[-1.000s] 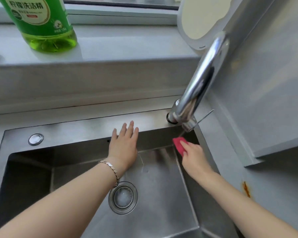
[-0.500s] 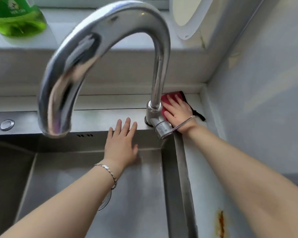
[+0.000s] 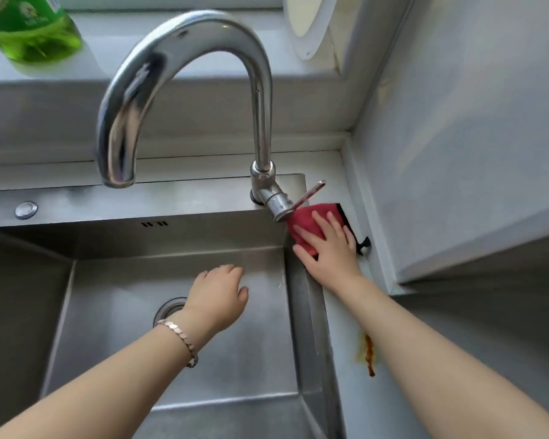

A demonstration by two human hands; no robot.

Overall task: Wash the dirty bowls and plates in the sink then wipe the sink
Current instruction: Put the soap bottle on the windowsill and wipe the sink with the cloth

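Observation:
The steel sink (image 3: 171, 198) fills the lower left, with its drain (image 3: 170, 308) partly behind my left wrist. No bowls or plates show in it. My right hand (image 3: 328, 245) presses flat, fingers straight, on a red cloth (image 3: 301, 223) lying on the sink's right rim beside the faucet base. My left hand (image 3: 217, 296) hovers over the basin with fingers loosely curled downward, holding nothing; a bracelet is on that wrist.
A chrome faucet (image 3: 184, 77) arches over the basin, its lever (image 3: 308, 193) pointing right above the cloth. A green detergent bottle (image 3: 32, 30) stands on the ledge at top left. A white board (image 3: 305, 23) leans at top right. A rust stain (image 3: 369, 356) marks the counter.
My right hand and the cloth slid from behind the faucet base toward me along the right rim. My left hand lifted off the sink's back wall and its fingers curled.

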